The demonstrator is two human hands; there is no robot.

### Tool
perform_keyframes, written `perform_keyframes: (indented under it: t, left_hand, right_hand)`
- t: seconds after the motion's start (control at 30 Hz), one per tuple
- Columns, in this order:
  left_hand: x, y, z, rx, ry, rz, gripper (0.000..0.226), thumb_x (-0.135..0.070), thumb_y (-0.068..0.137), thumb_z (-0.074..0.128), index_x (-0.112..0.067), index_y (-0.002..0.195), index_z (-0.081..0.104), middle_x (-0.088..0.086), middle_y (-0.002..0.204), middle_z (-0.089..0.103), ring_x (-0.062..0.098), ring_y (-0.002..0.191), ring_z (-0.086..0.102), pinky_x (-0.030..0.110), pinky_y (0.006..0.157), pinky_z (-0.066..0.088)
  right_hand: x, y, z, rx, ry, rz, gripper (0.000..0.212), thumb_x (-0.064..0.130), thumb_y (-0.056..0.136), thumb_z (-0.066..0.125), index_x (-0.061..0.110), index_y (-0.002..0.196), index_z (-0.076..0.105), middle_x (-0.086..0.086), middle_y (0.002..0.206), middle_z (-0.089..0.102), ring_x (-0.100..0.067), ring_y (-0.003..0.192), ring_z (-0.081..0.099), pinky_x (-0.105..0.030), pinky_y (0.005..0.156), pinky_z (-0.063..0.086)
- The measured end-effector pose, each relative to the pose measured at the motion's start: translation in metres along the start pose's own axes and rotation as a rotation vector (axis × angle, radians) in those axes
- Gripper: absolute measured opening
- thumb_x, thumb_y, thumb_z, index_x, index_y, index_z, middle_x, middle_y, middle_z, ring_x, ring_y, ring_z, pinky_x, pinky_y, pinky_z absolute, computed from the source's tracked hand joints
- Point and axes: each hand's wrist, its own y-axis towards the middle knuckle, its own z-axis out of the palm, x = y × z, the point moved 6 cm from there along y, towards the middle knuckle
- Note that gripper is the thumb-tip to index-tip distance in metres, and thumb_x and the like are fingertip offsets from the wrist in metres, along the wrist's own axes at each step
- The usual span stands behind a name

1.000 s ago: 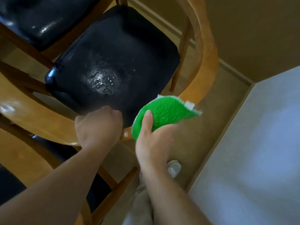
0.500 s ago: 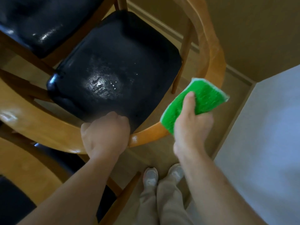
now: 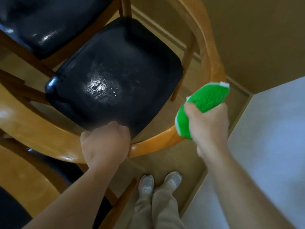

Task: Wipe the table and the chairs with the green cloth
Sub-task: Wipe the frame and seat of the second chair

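**Cloth on the chair's curved rail**

We see a chair (image 3: 115, 76) filling the centre of the frame, its black seat shining wet in the middle, ringed by a curved wooden rail (image 3: 155, 142) that sweeps from the left edge, along the lower middle, and up the right side. A second chair (image 3: 41, 22) with a black seat sits at upper left, and another wooden piece crosses the lower left corner. A pale wall (image 3: 272, 146) fills the right side.

Our left hand (image 3: 105, 144), in the lower centre, is curled tight around the rail. Our right hand (image 3: 209, 123), right of centre, grips the green cloth (image 3: 204, 100), folded over the rail where it bends upward; the cloth touches the wood. Two shoes (image 3: 160, 182) stand on the floor at bottom centre.
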Motion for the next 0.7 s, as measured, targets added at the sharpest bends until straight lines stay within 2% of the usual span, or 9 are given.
perform_keyframes:
  t: [0.1,0.23,0.3,0.37,0.43,0.5,0.6,0.63,0.7]
  left_hand:
    - [0.001,0.0,0.0,0.002,-0.005,-0.004,0.038,-0.04,0.09,0.036,-0.028,0.056,0.048,-0.012,0.048,0.043,0.005,0.051,0.038,0.033,0.073,0.025]
    - [0.0,0.001,-0.001,0.009,-0.002,0.001,0.037,-0.04,0.091,0.036,-0.029,0.058,0.048,-0.012,0.049,0.045,0.006,0.051,0.041,0.033,0.074,0.026]
    - [-0.001,0.001,0.0,0.023,0.002,-0.002,0.036,-0.04,0.091,0.036,-0.029,0.06,0.049,-0.011,0.049,0.046,0.008,0.052,0.042,0.034,0.074,0.027]
    - [-0.003,0.0,-0.001,0.023,0.01,-0.007,0.035,-0.04,0.09,0.034,-0.029,0.062,0.051,-0.01,0.05,0.047,0.009,0.052,0.043,0.034,0.074,0.027]
    - [-0.003,0.0,-0.002,0.021,0.004,-0.013,0.035,-0.041,0.09,0.032,-0.029,0.063,0.053,-0.009,0.052,0.048,0.01,0.053,0.043,0.033,0.074,0.027]
    - [-0.001,0.002,-0.002,0.022,0.003,-0.016,0.035,-0.041,0.089,0.032,-0.028,0.065,0.055,-0.008,0.052,0.048,0.012,0.054,0.043,0.034,0.075,0.026]
    - [0.003,0.002,-0.002,0.001,0.01,-0.011,0.035,-0.041,0.089,0.033,-0.028,0.067,0.057,-0.008,0.052,0.047,0.009,0.052,0.038,0.034,0.074,0.027]
    - [0.003,0.002,-0.002,-0.007,0.009,-0.006,0.035,-0.042,0.089,0.033,-0.028,0.067,0.057,-0.009,0.051,0.046,0.007,0.051,0.036,0.034,0.074,0.027]
    - [0.002,0.003,-0.001,0.0,0.016,-0.004,0.036,-0.044,0.089,0.033,-0.028,0.068,0.058,-0.009,0.052,0.046,0.008,0.052,0.036,0.036,0.074,0.029]
  right_hand:
    - [-0.023,-0.043,0.02,0.021,0.019,0.028,0.058,0.042,0.074,0.077,0.026,0.113,0.037,0.021,0.085,0.048,0.007,0.072,0.051,-0.012,0.057,0.045]
    - [-0.031,-0.051,0.03,0.016,0.166,0.114,0.059,0.035,0.072,0.081,0.023,0.116,0.043,0.013,0.095,0.061,0.001,0.077,0.062,-0.007,0.048,0.045]
    - [-0.029,-0.041,0.026,0.014,0.201,0.124,0.057,0.032,0.069,0.081,0.023,0.115,0.049,0.01,0.094,0.066,-0.002,0.076,0.067,-0.014,0.053,0.052]
    - [-0.027,-0.03,0.022,0.009,0.234,0.133,0.052,0.033,0.063,0.078,0.02,0.11,0.057,0.006,0.091,0.07,-0.006,0.074,0.069,-0.03,0.06,0.06]
    - [-0.024,-0.023,0.021,0.0,0.247,0.126,0.051,0.036,0.058,0.072,0.019,0.105,0.061,0.004,0.087,0.071,-0.01,0.072,0.07,-0.039,0.065,0.061]
    - [-0.022,-0.019,0.018,0.008,0.252,0.115,0.047,0.041,0.059,0.072,0.021,0.101,0.063,0.006,0.085,0.071,-0.008,0.072,0.07,-0.039,0.067,0.06]
    - [-0.018,0.0,0.01,0.092,0.381,0.164,0.029,0.055,0.075,0.07,0.032,0.089,0.061,0.017,0.079,0.072,-0.001,0.069,0.069,-0.025,0.058,0.056]
    - [-0.016,0.008,0.007,0.129,0.473,0.214,0.029,0.061,0.081,0.062,0.034,0.092,0.06,0.017,0.081,0.071,-0.003,0.073,0.07,-0.026,0.06,0.056]
    - [-0.014,0.022,0.005,0.221,0.655,0.32,0.049,0.069,0.089,0.042,0.033,0.117,0.058,0.008,0.104,0.068,-0.014,0.091,0.067,-0.042,0.082,0.055]
